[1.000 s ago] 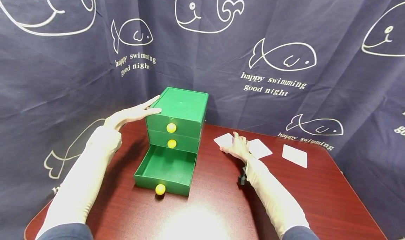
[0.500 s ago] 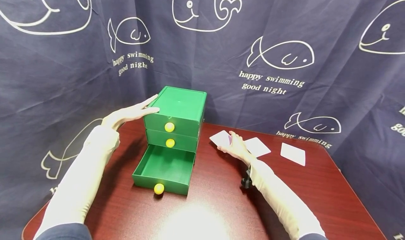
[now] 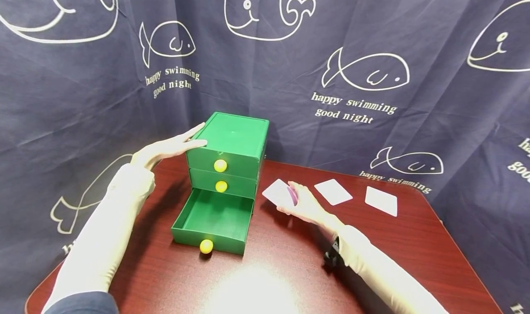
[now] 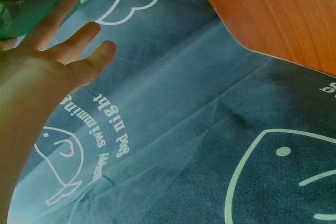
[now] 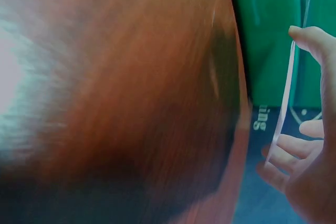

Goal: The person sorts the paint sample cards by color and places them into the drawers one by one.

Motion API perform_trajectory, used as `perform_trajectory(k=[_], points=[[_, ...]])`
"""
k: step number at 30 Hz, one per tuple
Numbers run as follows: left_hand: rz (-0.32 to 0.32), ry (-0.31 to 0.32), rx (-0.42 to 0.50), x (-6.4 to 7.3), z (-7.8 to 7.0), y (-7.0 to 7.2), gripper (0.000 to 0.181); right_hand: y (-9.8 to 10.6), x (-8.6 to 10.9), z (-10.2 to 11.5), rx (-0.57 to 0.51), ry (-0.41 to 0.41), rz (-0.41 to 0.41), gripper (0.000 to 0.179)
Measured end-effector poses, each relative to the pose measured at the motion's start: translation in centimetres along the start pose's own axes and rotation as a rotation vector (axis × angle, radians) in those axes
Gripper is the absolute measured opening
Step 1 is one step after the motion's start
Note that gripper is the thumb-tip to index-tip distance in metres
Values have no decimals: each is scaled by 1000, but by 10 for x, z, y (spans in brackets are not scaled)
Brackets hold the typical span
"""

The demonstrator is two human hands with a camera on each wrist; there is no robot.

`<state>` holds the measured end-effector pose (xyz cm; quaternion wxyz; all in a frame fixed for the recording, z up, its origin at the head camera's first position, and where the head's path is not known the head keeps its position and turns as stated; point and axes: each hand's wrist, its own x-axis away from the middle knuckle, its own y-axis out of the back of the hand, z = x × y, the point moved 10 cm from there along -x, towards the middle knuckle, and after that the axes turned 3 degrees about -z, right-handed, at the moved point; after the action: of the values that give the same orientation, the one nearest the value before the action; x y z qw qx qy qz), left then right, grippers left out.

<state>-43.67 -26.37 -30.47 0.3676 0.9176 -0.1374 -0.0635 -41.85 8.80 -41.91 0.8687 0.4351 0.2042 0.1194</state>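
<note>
A small green drawer cabinet [image 3: 233, 132] has three yellow-knobbed drawers, with the bottom drawer [image 3: 207, 237] pulled out and nothing inside it. My left hand [image 3: 163, 151] rests against its upper left edge, thumb toward the front; in the left wrist view the fingers [image 4: 84, 40] are straight and spread beside the green plastic. Just right of the cabinet, my right hand [image 3: 308, 208] holds a white card [image 3: 276, 193] by its edges between thumb and fingers, above the table. Edge-on, the card [image 5: 287, 87] shows as a thin strip in the right wrist view.
Two more white cards lie on the reddish wooden table [image 3: 418, 259]: a nearer card [image 3: 333, 192] and a farther-right card [image 3: 381, 201]. A dark blue curtain [image 3: 281, 84] with fish drawings hangs behind the table. A bright glare patch covers the table's front.
My right hand has lifted the card off the table and brought it left and nearer, toward the cabinet. The left hand keeps its place on the cabinet; the view shifts slightly.
</note>
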Motion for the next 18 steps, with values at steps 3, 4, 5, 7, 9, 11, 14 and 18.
perform_trajectory(k=[3, 4, 5, 7, 9, 11, 14, 18], points=[[0, -1, -4, 0, -1, -1, 78, 2, 11, 8, 5, 38, 2, 91], [-2, 0, -8, 1, 0, 0, 78, 2, 15, 10, 10, 52, 5, 90], [-4, 1, -8, 1, -1, 0, 77, 3, 18, 12, 13, 65, 6, 90], [-5, 6, -14, 1, 0, 1, 77, 5, 26, 18, 15, 96, 6, 89], [-4, 10, -18, 2, 0, 1, 76, 7, 34, 24, -2, 117, 4, 88], [-4, 6, -12, 2, -1, 1, 76, 9, 40, 31, -17, 143, 3, 87], [-4, -3, -10, 1, -2, 1, 76, 10, 49, 44, -31, 193, 8, 85], [-3, -5, -6, 2, -2, 0, 77, 7, 57, 61, -22, 254, 28, 85]])
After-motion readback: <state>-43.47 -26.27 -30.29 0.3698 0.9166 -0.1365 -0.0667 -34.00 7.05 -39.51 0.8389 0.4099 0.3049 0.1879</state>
